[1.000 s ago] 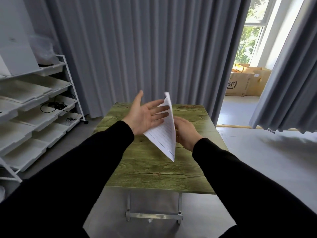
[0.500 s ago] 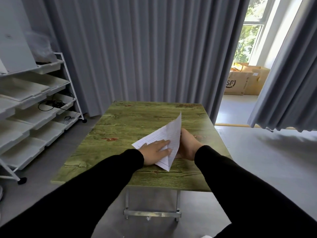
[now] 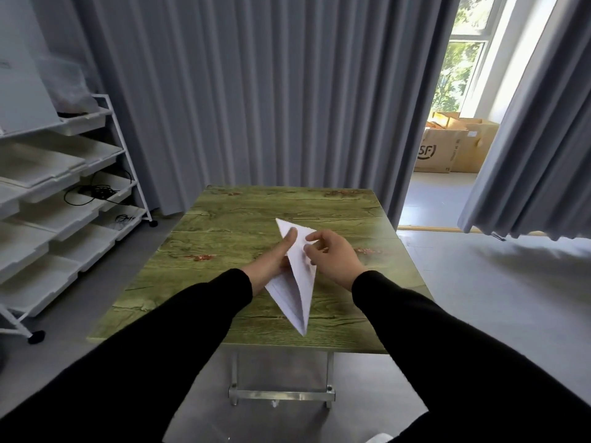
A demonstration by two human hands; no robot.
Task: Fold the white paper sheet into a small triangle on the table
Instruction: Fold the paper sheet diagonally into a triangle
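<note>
Fingers point(image 3: 292, 236) of both hands pinch the folded paper point(image 3: 295, 282) above bare table point(image 3: 224, 225).

Both arms extended forward, black sleeves; left hand point(image 3: 271, 263) thumb up, pinching; right hand point(image 3: 332, 255) fingers curled, pinching.

— Where is the folded white paper sheet point(image 3: 295, 279)?

— Above the middle of the green wood-grain surface point(image 3: 224, 231), between the left hand point(image 3: 271, 262) and the right hand point(image 3: 332, 257), one tip pointing away, the other toward the near edge.

— And around it?

— The white tiered tray rack point(image 3: 64, 199) stands left, the grey pleated curtain point(image 3: 256, 91) behind, the brown cardboard boxes point(image 3: 447, 148) far right, beyond the doorway.
</note>
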